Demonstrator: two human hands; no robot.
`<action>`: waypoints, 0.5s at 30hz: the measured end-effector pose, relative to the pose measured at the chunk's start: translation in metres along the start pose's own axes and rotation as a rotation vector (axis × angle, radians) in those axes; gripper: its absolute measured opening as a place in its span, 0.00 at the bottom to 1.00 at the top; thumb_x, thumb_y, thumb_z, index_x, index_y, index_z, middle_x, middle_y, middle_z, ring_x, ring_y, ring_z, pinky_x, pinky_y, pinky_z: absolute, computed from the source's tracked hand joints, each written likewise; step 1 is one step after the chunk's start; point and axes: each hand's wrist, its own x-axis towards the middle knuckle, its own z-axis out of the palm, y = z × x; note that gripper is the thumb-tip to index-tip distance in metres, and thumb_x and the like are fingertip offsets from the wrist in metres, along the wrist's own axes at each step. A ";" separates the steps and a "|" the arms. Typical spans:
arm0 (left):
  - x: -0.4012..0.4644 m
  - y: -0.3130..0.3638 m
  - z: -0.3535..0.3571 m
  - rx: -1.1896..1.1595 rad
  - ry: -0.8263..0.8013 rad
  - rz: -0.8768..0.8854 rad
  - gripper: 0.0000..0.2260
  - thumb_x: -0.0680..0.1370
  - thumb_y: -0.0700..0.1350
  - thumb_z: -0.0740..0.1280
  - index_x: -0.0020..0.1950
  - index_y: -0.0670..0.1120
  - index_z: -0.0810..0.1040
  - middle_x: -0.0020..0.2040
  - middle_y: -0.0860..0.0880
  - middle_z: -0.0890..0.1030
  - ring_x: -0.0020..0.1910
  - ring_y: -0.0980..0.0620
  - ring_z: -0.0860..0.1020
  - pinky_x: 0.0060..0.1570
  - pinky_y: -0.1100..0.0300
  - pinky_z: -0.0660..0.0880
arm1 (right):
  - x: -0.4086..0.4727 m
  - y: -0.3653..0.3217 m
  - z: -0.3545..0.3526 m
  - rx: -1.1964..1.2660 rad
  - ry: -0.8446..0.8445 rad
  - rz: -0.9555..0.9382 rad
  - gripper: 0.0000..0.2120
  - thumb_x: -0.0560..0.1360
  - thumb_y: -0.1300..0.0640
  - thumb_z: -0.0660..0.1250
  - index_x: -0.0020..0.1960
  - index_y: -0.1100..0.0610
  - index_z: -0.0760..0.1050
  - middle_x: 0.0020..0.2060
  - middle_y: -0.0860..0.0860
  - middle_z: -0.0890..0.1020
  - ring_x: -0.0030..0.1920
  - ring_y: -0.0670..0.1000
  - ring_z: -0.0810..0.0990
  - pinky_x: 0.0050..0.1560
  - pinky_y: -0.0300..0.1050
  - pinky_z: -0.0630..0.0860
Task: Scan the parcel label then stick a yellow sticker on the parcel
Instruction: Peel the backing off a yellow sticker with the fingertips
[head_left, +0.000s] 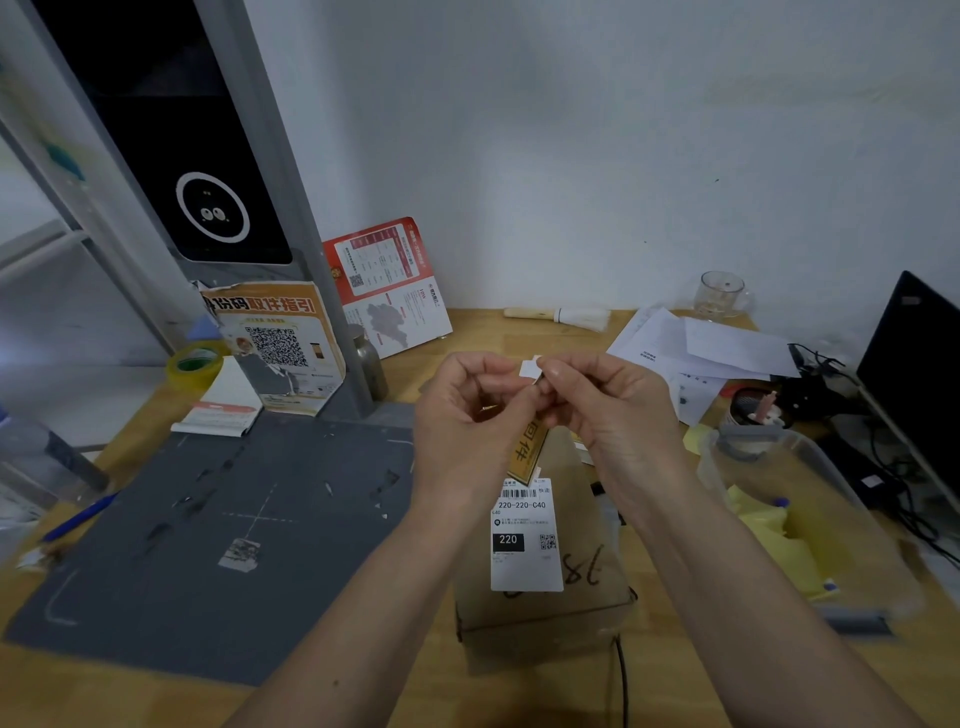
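A brown cardboard parcel (576, 597) lies on the wooden table in front of me, with a white shipping label (525, 540) on its top. Above it, my left hand (467, 415) and my right hand (608, 410) meet, fingers curled. Between them they pinch a yellow sticker (527, 449) with dark characters, which hangs down over the parcel's far end. A white backing tab (530, 369) sticks up between my fingertips. The scanner stand (208, 208) with its black screen rises at the left over a dark grey mat (208, 519).
A clear plastic bin (810, 525) with yellow sheets sits at the right, next to a laptop (914, 374) and cables. Papers (691, 353), a glass mug (722, 293) and a brush (561, 315) lie at the back. A roll of yellow tape (195, 364), leaflets and a blue pen (78, 519) are at the left.
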 end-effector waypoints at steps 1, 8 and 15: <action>0.000 -0.001 0.000 0.005 0.001 0.013 0.10 0.70 0.34 0.74 0.48 0.42 0.77 0.39 0.48 0.83 0.38 0.56 0.81 0.40 0.67 0.78 | -0.001 0.000 0.000 0.010 0.007 0.002 0.04 0.73 0.65 0.68 0.42 0.62 0.81 0.31 0.54 0.81 0.33 0.52 0.77 0.33 0.40 0.75; 0.000 -0.004 0.003 0.048 0.040 0.101 0.09 0.71 0.33 0.72 0.48 0.42 0.77 0.37 0.49 0.84 0.42 0.48 0.82 0.43 0.64 0.78 | -0.003 -0.002 0.001 -0.108 0.029 -0.056 0.02 0.72 0.66 0.70 0.42 0.63 0.82 0.31 0.55 0.80 0.30 0.48 0.75 0.29 0.37 0.72; 0.000 -0.005 0.004 0.027 0.052 0.110 0.11 0.71 0.33 0.72 0.47 0.46 0.76 0.36 0.51 0.84 0.43 0.48 0.82 0.45 0.64 0.78 | -0.003 -0.003 0.001 -0.113 0.025 -0.043 0.06 0.73 0.68 0.67 0.44 0.62 0.82 0.30 0.52 0.81 0.30 0.47 0.76 0.30 0.36 0.73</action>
